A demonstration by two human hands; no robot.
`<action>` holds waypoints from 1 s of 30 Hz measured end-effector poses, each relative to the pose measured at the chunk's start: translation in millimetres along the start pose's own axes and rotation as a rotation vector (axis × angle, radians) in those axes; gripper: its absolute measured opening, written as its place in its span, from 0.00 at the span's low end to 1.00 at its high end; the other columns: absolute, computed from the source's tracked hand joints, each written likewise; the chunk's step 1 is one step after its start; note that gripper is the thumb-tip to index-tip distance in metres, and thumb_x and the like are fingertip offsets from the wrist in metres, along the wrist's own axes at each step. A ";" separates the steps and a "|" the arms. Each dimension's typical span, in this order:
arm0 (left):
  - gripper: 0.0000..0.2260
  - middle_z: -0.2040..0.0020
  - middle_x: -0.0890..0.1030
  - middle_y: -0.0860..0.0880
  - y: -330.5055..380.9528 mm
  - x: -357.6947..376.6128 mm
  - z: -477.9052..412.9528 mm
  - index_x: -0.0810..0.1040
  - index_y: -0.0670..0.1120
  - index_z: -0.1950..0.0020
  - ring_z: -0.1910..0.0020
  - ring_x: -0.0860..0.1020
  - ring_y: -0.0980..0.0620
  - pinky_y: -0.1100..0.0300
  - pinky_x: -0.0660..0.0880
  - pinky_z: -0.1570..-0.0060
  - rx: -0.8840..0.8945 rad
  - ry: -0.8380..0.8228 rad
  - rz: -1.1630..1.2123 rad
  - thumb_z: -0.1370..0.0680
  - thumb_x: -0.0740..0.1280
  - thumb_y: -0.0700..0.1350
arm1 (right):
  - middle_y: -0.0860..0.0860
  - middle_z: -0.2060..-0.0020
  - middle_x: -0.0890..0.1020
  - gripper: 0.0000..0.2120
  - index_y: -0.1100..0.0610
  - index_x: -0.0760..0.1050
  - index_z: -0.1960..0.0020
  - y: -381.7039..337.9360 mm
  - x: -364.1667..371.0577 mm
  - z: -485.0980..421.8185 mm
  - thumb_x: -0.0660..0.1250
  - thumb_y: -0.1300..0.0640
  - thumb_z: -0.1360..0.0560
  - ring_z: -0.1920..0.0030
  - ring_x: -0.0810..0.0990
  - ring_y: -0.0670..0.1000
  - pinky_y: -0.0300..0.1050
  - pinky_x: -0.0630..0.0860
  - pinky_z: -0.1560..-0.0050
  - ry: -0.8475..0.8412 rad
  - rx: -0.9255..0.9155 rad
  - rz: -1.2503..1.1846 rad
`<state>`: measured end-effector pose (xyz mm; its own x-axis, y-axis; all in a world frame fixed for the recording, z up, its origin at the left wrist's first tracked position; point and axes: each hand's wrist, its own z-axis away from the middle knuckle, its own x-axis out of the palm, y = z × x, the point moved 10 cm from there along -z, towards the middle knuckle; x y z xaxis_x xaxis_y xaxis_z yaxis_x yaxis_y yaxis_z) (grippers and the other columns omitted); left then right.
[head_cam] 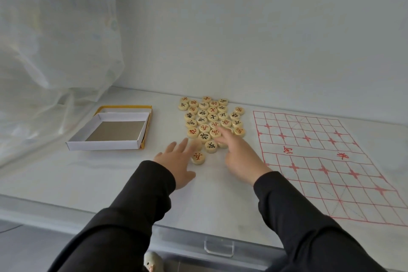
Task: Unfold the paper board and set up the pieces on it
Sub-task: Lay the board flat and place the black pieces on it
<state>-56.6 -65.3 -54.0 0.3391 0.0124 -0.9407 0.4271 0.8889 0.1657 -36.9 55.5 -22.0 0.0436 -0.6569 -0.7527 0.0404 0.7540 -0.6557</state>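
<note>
The paper board [320, 161] lies unfolded on the right side of the white worktop [110, 172], its red grid and two red characters facing up, with faint creases running across the sheet. Just to its left, in the middle of the worktop, the pieces [212, 117] sit in a tight cluster: round, pale wooden discs lying flat, marked with red or black characters, and the far ones lie close to the wall. One red-marked piece [198, 157] lies a little apart at the near edge of the cluster, and a black-marked piece [210, 146] lies just beyond it. The left hand [176, 161] reaches palm down toward this near edge. Its fingers [184, 143] are straight and spread apart, their tips blurred, right beside the red-marked piece and gripping nothing. The right hand [240, 157] comes in from the board side with its index finger [223, 132] stretched out onto the near-right pieces of the cluster. How its other fingers lie cannot be told clearly, and it holds nothing. Both arms wear dark sleeves [136, 205]. Well to the left of the pieces stands an open white box [106, 146] with a grey floor, resting on a yellow-edged lid [125, 107]. A sheer white curtain [55, 40] hangs over the far left corner.
</note>
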 end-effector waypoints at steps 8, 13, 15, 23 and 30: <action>0.33 0.23 0.42 0.55 2.7 6.9 -13.4 0.42 0.53 0.23 0.24 0.49 0.47 0.47 0.59 0.29 -0.015 -0.088 -0.031 0.21 0.59 0.54 | 0.49 0.35 0.75 0.34 0.49 0.52 0.24 8.9 -1.3 -8.2 0.54 0.71 0.25 0.31 0.66 0.48 0.35 0.62 0.39 0.041 -0.018 -0.078; 0.37 0.23 0.38 0.54 4.2 11.7 -14.6 0.39 0.53 0.24 0.24 0.45 0.45 0.44 0.59 0.29 -0.067 -0.126 -0.076 0.22 0.61 0.56 | 0.46 0.28 0.66 0.37 0.50 0.48 0.23 0.3 15.0 -21.2 0.53 0.73 0.27 0.25 0.52 0.50 0.47 0.50 0.26 -0.014 -0.104 -0.006; 0.37 0.23 0.38 0.54 2.8 12.1 -17.2 0.39 0.53 0.24 0.24 0.45 0.44 0.44 0.58 0.29 -0.085 -0.120 -0.088 0.22 0.61 0.56 | 0.47 0.28 0.65 0.37 0.51 0.48 0.23 -3.5 19.2 -22.8 0.53 0.72 0.27 0.25 0.51 0.48 0.47 0.44 0.26 -0.031 -0.131 0.057; 0.26 0.29 0.63 0.50 0.1 -16.9 -27.0 0.61 0.48 0.28 0.35 0.67 0.46 0.52 0.71 0.40 -0.119 0.129 -0.047 0.23 0.62 0.55 | 0.48 0.40 0.78 0.34 0.50 0.58 0.27 11.2 -26.2 -15.1 0.56 0.72 0.28 0.37 0.71 0.52 0.43 0.68 0.39 0.212 -0.072 -0.029; 0.25 0.33 0.66 0.49 -2.7 -26.8 -24.5 0.63 0.50 0.29 0.37 0.68 0.47 0.54 0.73 0.43 -0.117 0.214 0.010 0.24 0.63 0.56 | 0.51 0.43 0.80 0.32 0.51 0.58 0.26 25.1 -23.7 -11.7 0.56 0.71 0.26 0.42 0.76 0.52 0.43 0.71 0.41 0.116 0.037 -0.010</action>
<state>-87.4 -56.8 -36.5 0.1525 0.1072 -0.9825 0.3200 0.9352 0.1517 -48.6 90.1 -21.3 -0.0731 -0.6581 -0.7493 0.0773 0.7453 -0.6622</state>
